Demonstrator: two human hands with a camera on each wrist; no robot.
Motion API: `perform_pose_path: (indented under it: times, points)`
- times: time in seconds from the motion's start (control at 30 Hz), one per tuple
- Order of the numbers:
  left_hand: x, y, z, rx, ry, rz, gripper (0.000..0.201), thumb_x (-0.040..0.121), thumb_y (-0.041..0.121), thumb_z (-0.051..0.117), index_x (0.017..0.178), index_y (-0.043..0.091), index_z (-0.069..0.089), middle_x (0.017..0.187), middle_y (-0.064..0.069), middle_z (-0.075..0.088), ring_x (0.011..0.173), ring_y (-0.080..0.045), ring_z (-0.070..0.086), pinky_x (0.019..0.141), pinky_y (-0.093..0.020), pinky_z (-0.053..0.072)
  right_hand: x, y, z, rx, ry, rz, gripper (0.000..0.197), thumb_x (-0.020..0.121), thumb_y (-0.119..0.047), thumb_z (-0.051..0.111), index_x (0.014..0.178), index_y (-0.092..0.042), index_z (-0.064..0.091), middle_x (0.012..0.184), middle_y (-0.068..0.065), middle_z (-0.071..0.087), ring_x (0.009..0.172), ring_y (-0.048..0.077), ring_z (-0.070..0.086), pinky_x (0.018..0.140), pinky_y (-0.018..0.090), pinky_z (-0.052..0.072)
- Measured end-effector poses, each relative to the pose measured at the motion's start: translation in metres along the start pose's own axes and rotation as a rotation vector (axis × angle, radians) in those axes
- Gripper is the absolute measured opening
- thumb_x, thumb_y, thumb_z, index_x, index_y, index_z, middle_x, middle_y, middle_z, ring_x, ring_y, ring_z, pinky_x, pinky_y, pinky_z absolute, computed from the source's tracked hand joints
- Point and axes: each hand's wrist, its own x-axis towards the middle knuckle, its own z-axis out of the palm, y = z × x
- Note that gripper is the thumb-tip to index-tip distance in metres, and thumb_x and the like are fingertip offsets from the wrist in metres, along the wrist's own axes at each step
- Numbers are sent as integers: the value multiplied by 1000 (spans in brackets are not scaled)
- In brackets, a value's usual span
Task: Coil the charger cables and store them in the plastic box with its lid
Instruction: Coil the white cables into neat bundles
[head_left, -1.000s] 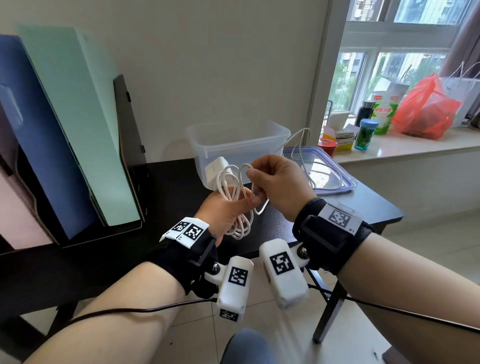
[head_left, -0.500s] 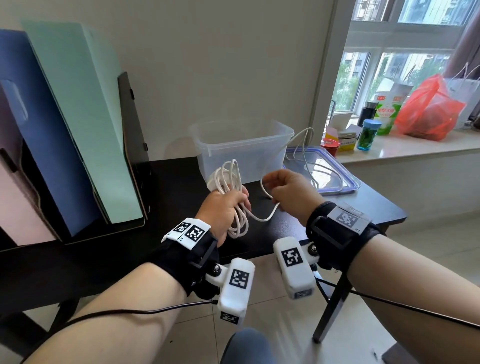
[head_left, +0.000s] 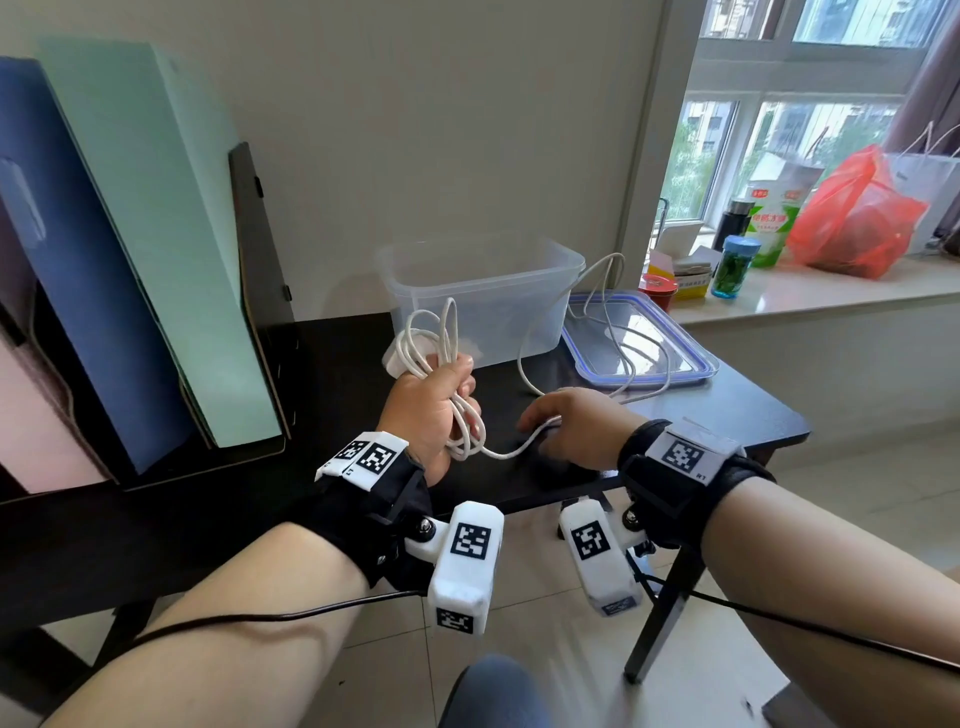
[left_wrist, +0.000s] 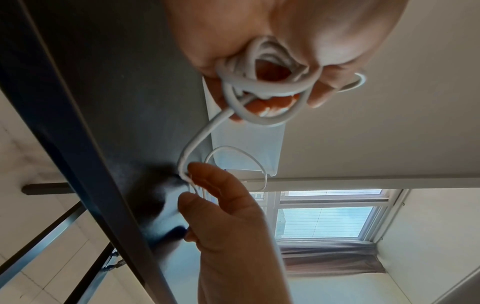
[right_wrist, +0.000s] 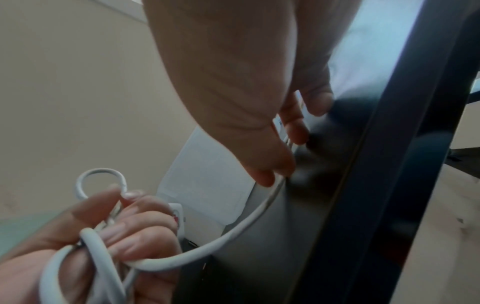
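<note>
Several white loops of the charger cable (head_left: 451, 364) stand bunched in our left hand (head_left: 434, 402) at the centre of the head view, fingers curled round them, while our right hand (head_left: 569, 423) lies low on the black table (head_left: 727, 400), pinching the slack strand; the clear plastic box (head_left: 480, 291) sits behind, its lid (head_left: 670, 358) to the right. From the left wrist view, the coil fills our left hand (left_wrist: 272, 51) at top centre, and the strand drops to our right hand (left_wrist: 228, 205) below. From the right wrist view, our right hand (right_wrist: 246, 92) nips the strand against the table in mid-frame, with the coil in our left hand (right_wrist: 91, 246) at lower left.

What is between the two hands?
A slack stretch of the white cable runs from the coil in the left hand to the right hand, over the black table. The head view shows it.
</note>
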Motion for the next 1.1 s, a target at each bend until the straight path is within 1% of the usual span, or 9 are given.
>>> perform_pose_path:
  times: [0.1, 0.27, 0.4, 0.47, 0.57, 0.73, 0.9, 0.97, 1.1]
  points:
    - [-1, 2, -1, -8, -3, 12, 24, 93, 19, 49, 70, 16, 42, 47, 7, 40, 32, -8, 33, 39, -19, 31, 0, 2, 0, -99, 10, -15, 26, 79, -7, 53, 95, -21, 69, 98, 0, 62, 98, 22, 60, 74, 23, 41]
    - [-3, 3, -2, 27, 18, 4, 25, 93, 23, 51, 72, 14, 42, 42, 8, 43, 29, -8, 32, 37, -17, 30, 3, 5, -3, -223, -6, 5, 18, 84, -13, 53, 96, -19, 64, 105, 3, 63, 97, 23, 58, 74, 26, 39]
    - [-5, 2, -4, 43, 23, -23, 27, 93, 21, 50, 69, 14, 40, 42, 7, 42, 28, -8, 31, 35, -17, 30, 3, 6, -3, -238, 114, 11, 2, 89, -22, 49, 87, -21, 49, 96, 4, 57, 88, 24, 53, 71, 29, 37]
    - [-5, 2, -5, 34, 20, -35, 26, 92, 17, 48, 68, 14, 39, 45, 6, 40, 29, -9, 30, 36, -17, 28, 3, 8, -4, -233, 165, 61, 17, 90, -33, 50, 87, -17, 44, 88, 5, 54, 82, 26, 50, 69, 31, 37]
    - [-6, 1, -5, 31, 26, -36, 19, 89, 12, 45, 71, 13, 42, 51, 2, 37, 31, -9, 29, 37, -18, 28, 2, 9, -7, -177, 233, 85, 23, 88, -37, 53, 84, -16, 45, 83, 5, 54, 80, 27, 49, 68, 31, 37]
    - [-5, -4, -5, 136, 38, -55, 10, 88, 9, 46, 82, 10, 53, 64, -3, 39, 31, -9, 32, 37, -17, 30, 2, 4, -11, 116, 309, -10, 6, 86, -19, 57, 80, -21, 56, 83, 1, 61, 81, 21, 56, 70, 25, 39]
    - [-4, -13, -6, 251, 1, -57, 6, 89, 17, 56, 85, 15, 60, 73, -7, 49, 31, -5, 39, 37, -16, 34, -2, -9, -15, 218, 401, -95, 6, 82, -19, 62, 79, -22, 58, 81, -7, 49, 70, 8, 46, 63, 14, 34]
    - [-2, -17, -7, 296, -20, -44, 6, 88, 15, 58, 87, 17, 63, 69, -2, 53, 36, -4, 43, 42, -20, 36, -2, -15, -15, 220, 409, -136, 8, 82, -21, 63, 78, -24, 57, 78, -9, 47, 65, 2, 45, 59, 5, 30]
    - [2, -22, -12, 374, -56, -38, 7, 83, 14, 64, 80, 19, 69, 52, 12, 58, 42, -3, 48, 53, -26, 36, -2, -24, -11, 271, 406, -190, 4, 81, -20, 64, 80, -20, 60, 80, -1, 57, 69, 13, 50, 61, 15, 37]
